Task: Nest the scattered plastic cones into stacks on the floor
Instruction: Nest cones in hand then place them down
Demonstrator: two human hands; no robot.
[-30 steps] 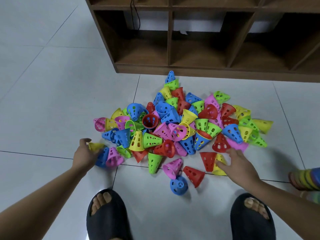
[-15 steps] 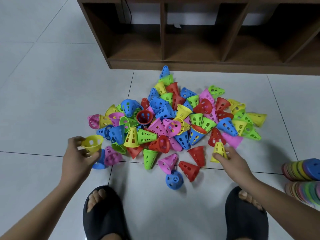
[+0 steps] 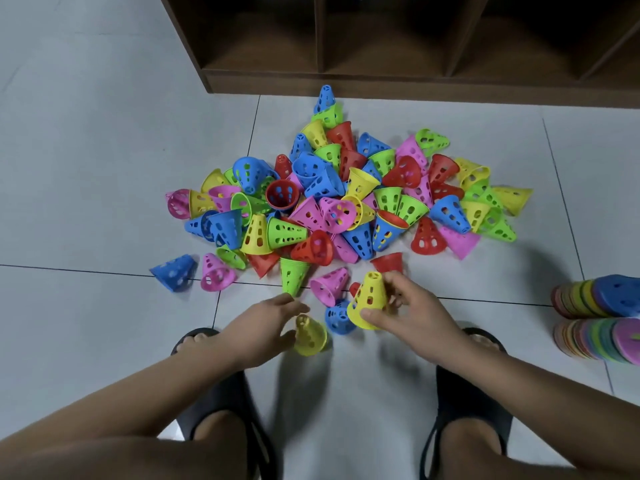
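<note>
Two seemingly light, stiff cones: right grip clasps the held cone near its rim; left grip, released, beside the floor cone.

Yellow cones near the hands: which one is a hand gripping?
The yellow cone in the right hand, held tip up by its rim. The other yellow cone sits beside the left hand, ungripped.

Right hand grips upright yellow cone. Left hand, fingers extended, just beside second yellow cone on floor. Loose cone pile at 12 o'clock; nested stacks at 3 o'clock.
</note>
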